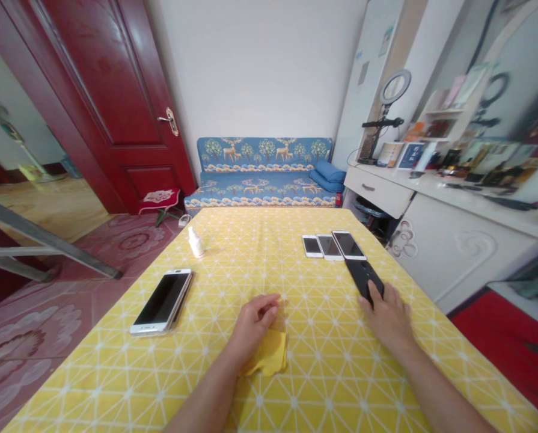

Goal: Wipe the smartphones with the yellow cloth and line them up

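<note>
A: What lies left?
B: White phone (163, 300), then bottle (195, 243), on the desk (259, 240).
A: Centre?
B: Left hand (254, 325), grip loosely curled, nothing visible inside; cloth (272, 356) by the wrist.
A: Right?
B: Three phones (330, 247); nearer, black phone (361, 275) under the right hand's (390, 320) fingertips, grip part-spread; whether clasping, I cannot tell.

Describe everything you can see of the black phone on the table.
The black phone is a slim, dark slab with a dull-looking surface and a few tiny marks near its far end, too small to make out. It lies flat on the yellow patterned tablecloth, set at a slant, its far end right by the near end of the largest white phone in the row. The right hand is on its near end, hiding that part. Its material cannot be told for sure.
</note>
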`<action>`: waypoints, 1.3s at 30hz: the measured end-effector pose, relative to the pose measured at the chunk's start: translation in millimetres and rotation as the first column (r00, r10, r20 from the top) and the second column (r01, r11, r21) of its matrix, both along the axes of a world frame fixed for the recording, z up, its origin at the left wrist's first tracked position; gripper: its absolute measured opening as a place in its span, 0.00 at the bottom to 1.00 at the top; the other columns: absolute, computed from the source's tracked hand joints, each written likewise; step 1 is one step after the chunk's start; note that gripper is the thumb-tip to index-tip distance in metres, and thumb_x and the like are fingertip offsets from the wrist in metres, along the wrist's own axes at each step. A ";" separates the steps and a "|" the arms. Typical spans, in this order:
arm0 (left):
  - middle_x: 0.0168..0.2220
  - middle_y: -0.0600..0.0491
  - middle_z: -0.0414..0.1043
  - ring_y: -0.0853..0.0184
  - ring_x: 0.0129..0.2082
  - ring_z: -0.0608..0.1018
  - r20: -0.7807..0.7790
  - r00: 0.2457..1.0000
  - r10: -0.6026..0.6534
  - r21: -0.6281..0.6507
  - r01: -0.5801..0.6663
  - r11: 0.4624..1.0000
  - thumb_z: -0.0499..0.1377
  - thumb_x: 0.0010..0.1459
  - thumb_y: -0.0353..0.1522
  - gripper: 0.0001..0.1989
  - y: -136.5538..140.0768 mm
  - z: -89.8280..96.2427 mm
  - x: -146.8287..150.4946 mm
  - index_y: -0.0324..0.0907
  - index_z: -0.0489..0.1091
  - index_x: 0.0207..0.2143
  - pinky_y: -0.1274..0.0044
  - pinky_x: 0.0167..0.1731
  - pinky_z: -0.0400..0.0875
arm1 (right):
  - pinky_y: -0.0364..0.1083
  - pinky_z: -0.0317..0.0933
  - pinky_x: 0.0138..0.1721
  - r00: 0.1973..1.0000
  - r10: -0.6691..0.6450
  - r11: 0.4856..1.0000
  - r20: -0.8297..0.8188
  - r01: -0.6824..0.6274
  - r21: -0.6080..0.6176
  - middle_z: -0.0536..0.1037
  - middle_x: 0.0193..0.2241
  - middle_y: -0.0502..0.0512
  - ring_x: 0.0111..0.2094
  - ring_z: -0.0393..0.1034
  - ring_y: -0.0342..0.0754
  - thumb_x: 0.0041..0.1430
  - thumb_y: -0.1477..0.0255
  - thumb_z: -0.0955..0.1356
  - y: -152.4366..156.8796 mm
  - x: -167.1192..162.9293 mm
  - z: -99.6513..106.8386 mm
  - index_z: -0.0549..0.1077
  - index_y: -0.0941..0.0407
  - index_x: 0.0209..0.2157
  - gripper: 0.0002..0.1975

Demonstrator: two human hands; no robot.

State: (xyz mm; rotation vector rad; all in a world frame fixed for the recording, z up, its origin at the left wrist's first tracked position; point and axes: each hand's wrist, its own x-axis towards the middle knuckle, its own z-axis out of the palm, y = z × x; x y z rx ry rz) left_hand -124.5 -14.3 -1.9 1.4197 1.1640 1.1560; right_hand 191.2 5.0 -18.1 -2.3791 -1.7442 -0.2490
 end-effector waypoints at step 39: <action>0.46 0.37 0.67 0.44 0.46 0.70 -0.785 0.019 0.619 0.366 -0.793 0.487 0.61 0.45 0.42 0.41 3.5 43.0 -125.6 0.42 0.55 0.62 0.62 0.42 0.63 | 0.43 0.56 0.39 0.467 0.696 0.662 -0.545 -0.712 0.235 0.72 0.38 0.48 0.40 0.67 0.45 0.52 0.81 0.65 -68.4 -186.1 28.4 0.74 0.51 0.37 0.13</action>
